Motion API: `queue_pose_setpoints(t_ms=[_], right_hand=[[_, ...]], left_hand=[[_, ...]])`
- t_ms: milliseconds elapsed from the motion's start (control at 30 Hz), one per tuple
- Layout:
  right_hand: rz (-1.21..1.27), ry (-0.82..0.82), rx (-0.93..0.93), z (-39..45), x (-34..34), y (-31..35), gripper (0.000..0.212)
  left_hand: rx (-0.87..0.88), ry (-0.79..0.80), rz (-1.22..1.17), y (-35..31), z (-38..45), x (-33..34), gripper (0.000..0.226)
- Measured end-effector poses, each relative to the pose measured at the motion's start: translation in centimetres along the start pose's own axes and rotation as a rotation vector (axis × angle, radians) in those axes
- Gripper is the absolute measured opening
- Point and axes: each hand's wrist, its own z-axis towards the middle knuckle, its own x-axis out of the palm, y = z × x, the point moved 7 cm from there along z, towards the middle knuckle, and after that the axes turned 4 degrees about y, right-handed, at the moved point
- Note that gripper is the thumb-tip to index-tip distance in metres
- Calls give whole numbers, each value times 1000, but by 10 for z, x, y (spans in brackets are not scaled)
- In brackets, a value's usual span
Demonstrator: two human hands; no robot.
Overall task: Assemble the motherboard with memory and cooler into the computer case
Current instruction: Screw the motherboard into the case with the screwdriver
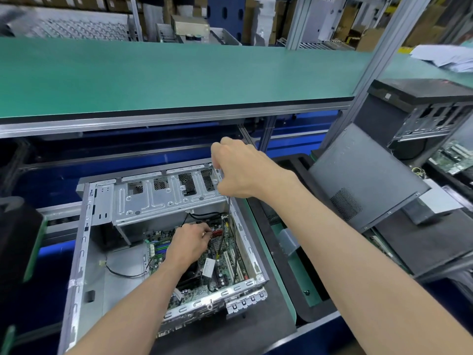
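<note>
An open grey computer case [84,252] lies on its side on a dark mat. The green motherboard [225,267] sits inside it, with a black cooler [190,274] partly hidden under my left forearm. My left hand [189,243] reaches into the case and pinches something small near a red connector [217,233] on the board. My right hand [240,170] hovers above the case's far right corner, fist closed on a thin screwdriver whose shaft [229,208] points down into the case. Black cables [222,252] run across the board.
A green shelf [166,75] overhangs the bench behind the case. To the right lean a grey side panel [358,180] and other black cases [419,111]. A black bin [18,234] stands at the left. A metal drive cage [163,196] spans the case's far end.
</note>
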Motion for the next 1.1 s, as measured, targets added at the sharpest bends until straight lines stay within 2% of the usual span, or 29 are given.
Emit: queue_pose_setpoints(t_ms=[67,133,233,367,467,600,633,700,800,833,933,1000,1100], right_hand=[[23,-3,4,0,-1,0,23],[-84,-82,43,-1,-4,-1,19],[-216,-125,110,-2,-7,-7,30],[16,32,23,-3,-3,-5,18],[27,-3,35,-3,-2,-8,13],[-126,-106,134,-5,-3,-14,38],[-115,-93,109,-5,-3,-12,37],[-24,2,30,-2,-2,-9,17],[41,112,17,0,2,-9,15],[32,91,39,0,1,-11,17],[-33,-29,105,-2,-1,-15,41],[-70,-80,99,-3,-4,-12,46],[-3,33,5,2,-1,-3,18]], left_hand=[[-2,-1,-1,1,1,1,18],[-3,-2,-5,1,1,1,18],[-2,8,-6,1,2,1,19],[-14,17,-10,2,2,1,18],[-13,16,-20,1,1,1,19],[-10,20,-10,1,1,1,19],[-8,22,-2,0,1,0,20],[-8,25,7,0,1,0,20],[-17,30,14,1,1,0,21],[-18,29,16,1,1,0,21],[-23,33,6,2,1,1,21],[-30,38,2,3,2,2,21],[-32,45,-3,3,2,3,21]])
